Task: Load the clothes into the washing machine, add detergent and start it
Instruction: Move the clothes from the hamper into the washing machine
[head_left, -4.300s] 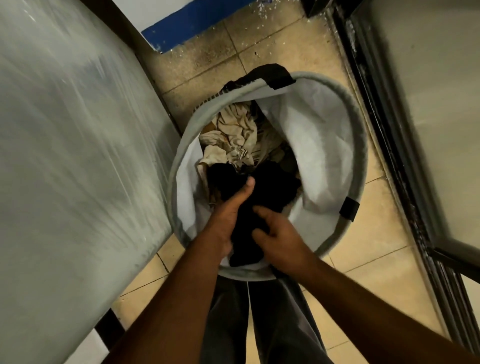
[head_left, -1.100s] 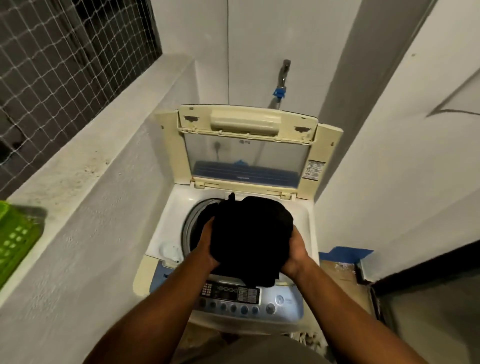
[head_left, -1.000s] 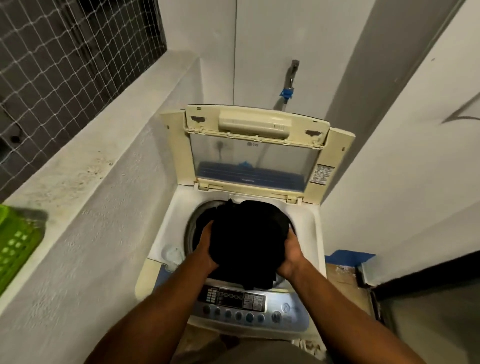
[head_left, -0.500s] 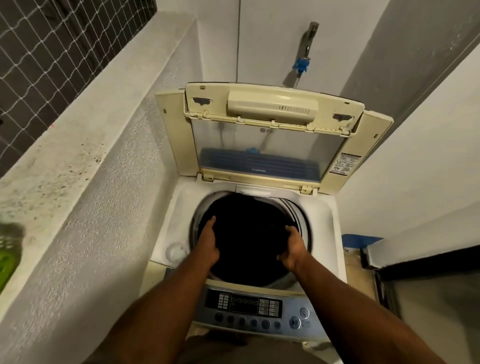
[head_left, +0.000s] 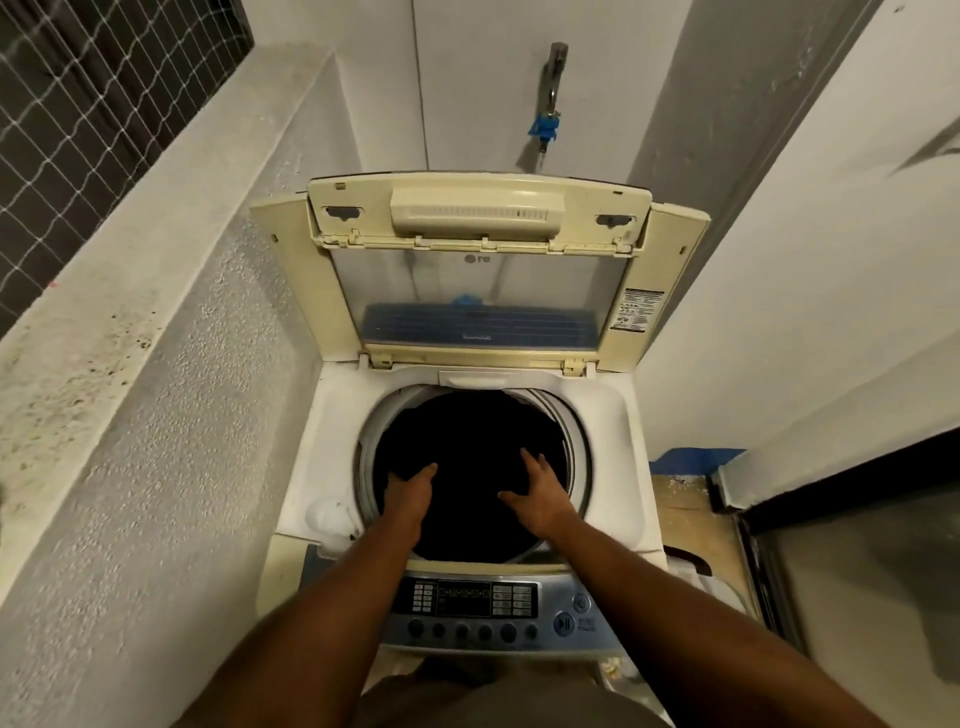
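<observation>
A top-loading washing machine stands in front of me with its cream lid raised upright. The round drum opening looks black; dark clothes fill it, and I cannot make out single garments. My left hand and my right hand hover over the near part of the drum, fingers spread, holding nothing. The blue-grey control panel with buttons lies just below my wrists.
A rough concrete ledge runs along the left, with a netted window above it. A tap with a blue fitting hangs on the wall behind the lid. A dark-framed door stands at the right.
I carried the dark clothes from the laundry basket to the machine, lowered them into the drum and let go. Both hands now have spread fingers above the load.
</observation>
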